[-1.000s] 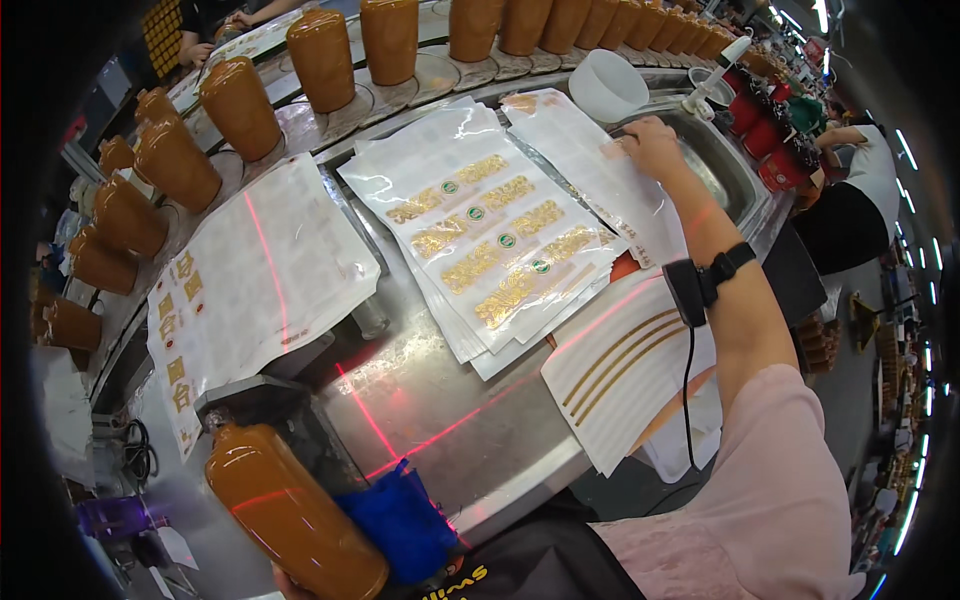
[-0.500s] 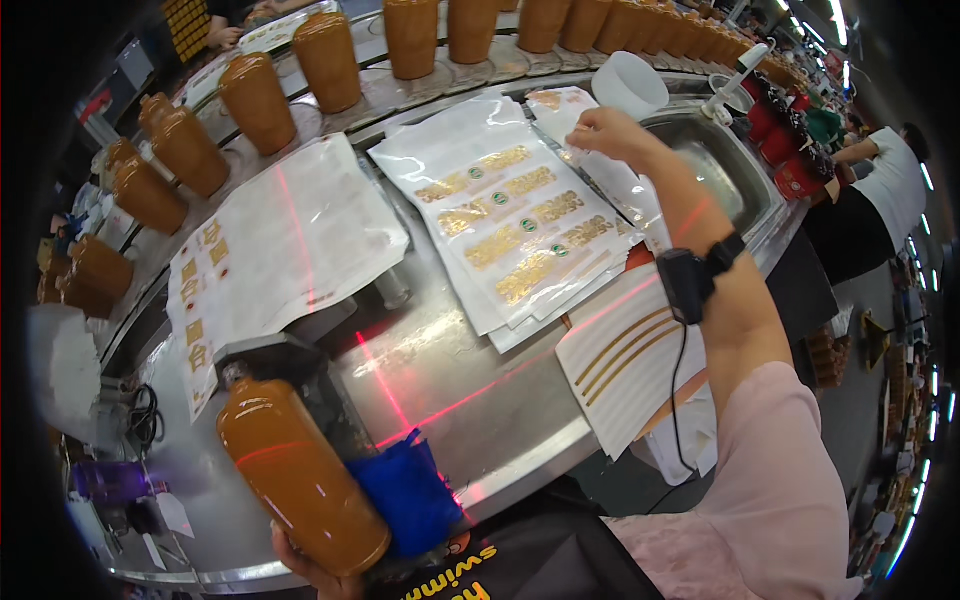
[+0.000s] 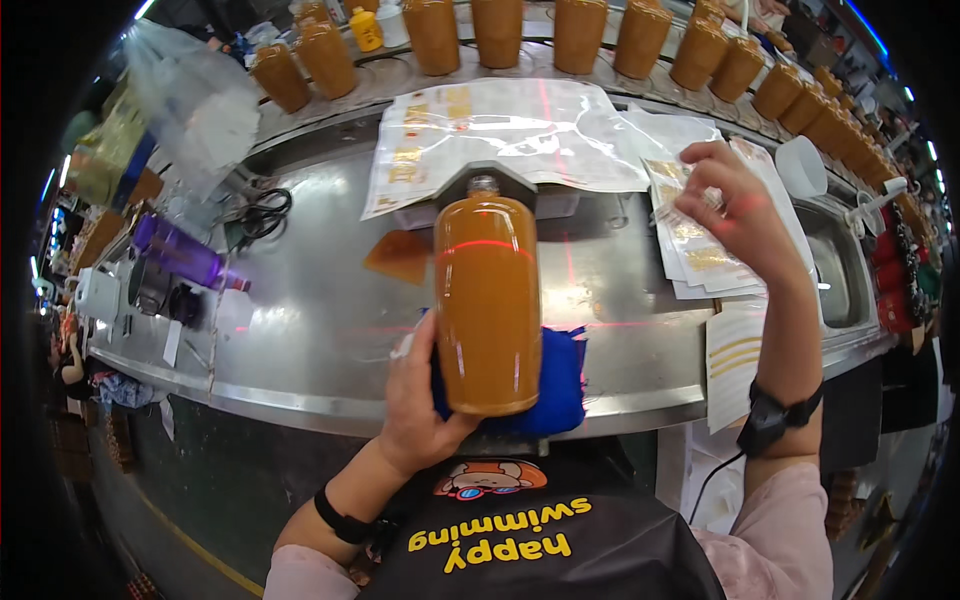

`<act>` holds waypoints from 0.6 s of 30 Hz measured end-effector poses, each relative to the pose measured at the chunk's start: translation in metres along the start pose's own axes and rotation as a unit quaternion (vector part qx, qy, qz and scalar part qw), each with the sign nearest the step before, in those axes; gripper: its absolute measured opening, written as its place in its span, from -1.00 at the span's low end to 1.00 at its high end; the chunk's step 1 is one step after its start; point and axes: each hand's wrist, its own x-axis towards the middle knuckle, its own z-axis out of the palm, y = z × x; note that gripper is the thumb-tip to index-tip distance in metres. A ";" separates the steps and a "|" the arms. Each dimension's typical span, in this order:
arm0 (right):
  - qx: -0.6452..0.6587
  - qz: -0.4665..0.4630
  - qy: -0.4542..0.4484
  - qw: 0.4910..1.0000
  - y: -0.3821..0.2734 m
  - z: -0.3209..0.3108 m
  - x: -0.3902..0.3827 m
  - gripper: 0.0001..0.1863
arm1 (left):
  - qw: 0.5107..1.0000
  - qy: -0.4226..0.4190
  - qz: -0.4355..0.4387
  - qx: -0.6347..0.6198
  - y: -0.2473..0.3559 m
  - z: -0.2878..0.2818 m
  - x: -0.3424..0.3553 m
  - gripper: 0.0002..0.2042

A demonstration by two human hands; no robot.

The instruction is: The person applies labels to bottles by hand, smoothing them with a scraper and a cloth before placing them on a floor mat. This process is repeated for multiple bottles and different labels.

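A glossy brown bottle point(image 3: 488, 310) lies with its neck in a dark grey angular holder point(image 3: 520, 187) and its base toward me. Under its lower end is a blue cloth point(image 3: 563, 385). My left hand point(image 3: 415, 405) grips the bottle low on its left side, thumb along the glaze. Raised over the right part of the bench, my right hand point(image 3: 738, 205) has thumb and fingers bent together; whatever may be between them is too small to make out. Beneath it lie sheets of gold decals point(image 3: 690, 255). Another decal sheet point(image 3: 500, 125) spreads behind the holder.
Several brown bottles point(image 3: 575, 35) line the curved conveyor at the back. At right are a white bowl point(image 3: 801, 167) and a sink point(image 3: 838, 265). A flat orange piece point(image 3: 398, 257), black cable point(image 3: 265, 212) and purple bottle point(image 3: 180, 250) lie left. Red laser lines cross the bench.
My view has swung left, bringing the bottle to the middle. My right hand has drawn back from the far decal sheets near the white bowl. My left hand stays on the bottle.
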 end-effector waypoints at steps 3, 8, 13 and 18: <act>0.085 -0.096 -0.029 0.991 -0.072 0.027 0.001 -0.77 | 0.989 -0.035 0.061 0.133 0.006 -0.016 0.003 -0.10; 0.126 -0.158 -0.033 0.979 -0.128 0.062 0.000 -0.74 | 0.978 -0.051 0.099 0.176 0.020 -0.033 0.017 -0.12; 0.127 -0.163 -0.032 0.978 -0.140 0.076 0.003 -0.75 | 0.997 -0.051 0.050 -0.019 0.029 -0.036 0.042 -0.39; 0.157 -0.131 -0.031 0.978 -0.135 0.080 0.005 -0.79 | 0.993 0.029 -0.006 -0.116 0.023 -0.015 0.055 -0.89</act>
